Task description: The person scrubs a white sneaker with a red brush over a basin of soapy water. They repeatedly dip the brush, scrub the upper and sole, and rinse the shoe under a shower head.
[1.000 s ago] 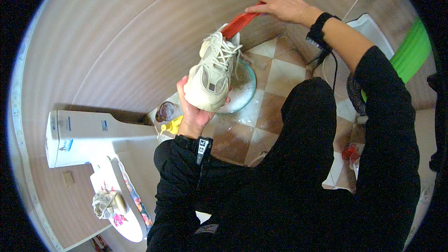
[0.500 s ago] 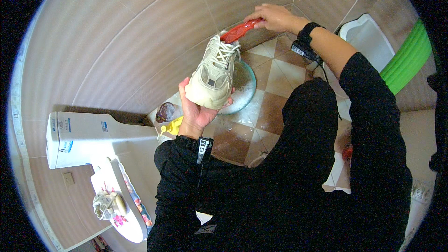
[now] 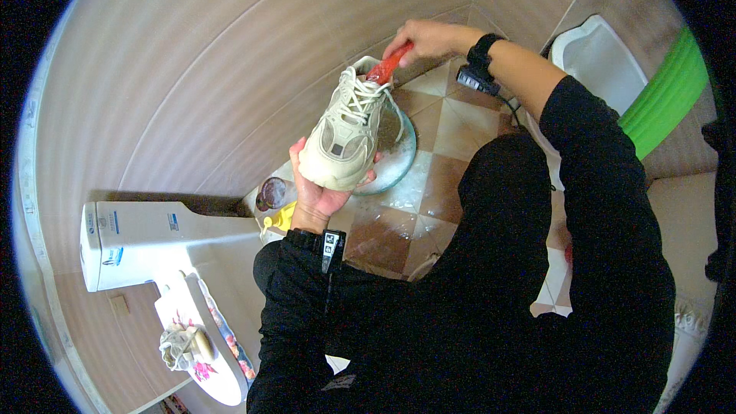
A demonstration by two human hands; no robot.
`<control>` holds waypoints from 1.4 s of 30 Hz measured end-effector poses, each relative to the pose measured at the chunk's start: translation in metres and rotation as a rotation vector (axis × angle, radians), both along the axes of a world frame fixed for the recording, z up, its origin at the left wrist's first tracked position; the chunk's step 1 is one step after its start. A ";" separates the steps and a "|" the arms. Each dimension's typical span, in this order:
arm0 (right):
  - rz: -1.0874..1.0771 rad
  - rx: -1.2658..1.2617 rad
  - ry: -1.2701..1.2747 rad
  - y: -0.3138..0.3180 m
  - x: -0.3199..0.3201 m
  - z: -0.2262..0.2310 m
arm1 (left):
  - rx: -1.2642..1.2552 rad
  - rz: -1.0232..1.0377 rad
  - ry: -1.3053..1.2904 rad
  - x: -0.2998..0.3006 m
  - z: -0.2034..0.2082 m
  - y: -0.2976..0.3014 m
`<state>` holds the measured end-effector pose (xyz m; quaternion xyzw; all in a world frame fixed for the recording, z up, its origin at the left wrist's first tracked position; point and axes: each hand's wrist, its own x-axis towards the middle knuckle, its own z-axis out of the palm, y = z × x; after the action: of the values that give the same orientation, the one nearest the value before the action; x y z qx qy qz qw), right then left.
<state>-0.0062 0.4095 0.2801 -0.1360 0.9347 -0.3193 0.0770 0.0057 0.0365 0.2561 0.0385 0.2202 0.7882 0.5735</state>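
Observation:
A cream lace-up sneaker (image 3: 343, 134) rests on my left hand (image 3: 316, 198), toe toward me and opening away. My left fingers wrap round the sole at the toe end. From the far side my right hand (image 3: 433, 38) grips the handle of a red plastic brush (image 3: 389, 65). The brush's lower end is down in the shoe's opening, so its bristles are hidden. Beneath the shoe, partly covered by it, stands a clear, green-tinted basin (image 3: 412, 155) with white suds.
Left on the floor are a yellow bottle (image 3: 283, 218) and a dark round cup (image 3: 271, 193). A white toilet (image 3: 138, 241) stands further left, a second sneaker (image 3: 177, 346) on its lid. At right are a white urinal-like fixture (image 3: 598, 61) and a green curved object (image 3: 667, 96).
My right hand has moved left and nearer, pushing the brush deeper into the shoe and tilting it more steeply. The shoe and my left hand have shifted slightly toward me.

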 end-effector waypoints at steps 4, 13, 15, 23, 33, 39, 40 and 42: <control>0.099 -0.171 -0.107 -0.010 0.016 -0.001 | -0.091 0.037 0.021 -0.001 -0.001 0.001; -0.201 0.464 -0.063 -0.076 0.044 0.012 | -0.208 0.166 0.123 0.002 -0.010 0.003; -0.205 0.222 -0.043 -0.086 0.041 0.000 | -0.201 0.190 0.181 0.000 -0.016 0.003; -0.306 -0.817 -0.667 -0.078 0.054 -0.009 | -0.239 0.295 0.200 -0.013 -0.019 0.002; -0.260 -0.103 0.055 -0.087 0.036 -0.020 | -0.106 0.220 0.086 -0.009 -0.004 0.003; -0.297 0.375 0.012 -0.073 0.036 -0.015 | -0.155 0.173 0.049 -0.012 -0.005 0.006; -0.286 0.296 -0.035 -0.071 0.033 -0.015 | -0.121 0.180 0.080 -0.011 -0.006 0.010; -0.258 0.065 0.051 -0.071 0.027 -0.018 | -0.149 0.169 0.065 -0.009 -0.010 0.012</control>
<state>0.0211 0.3383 0.2619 -0.0199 0.9559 -0.2926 0.0160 -0.0031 0.0489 0.2463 0.0024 0.2992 0.8135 0.4987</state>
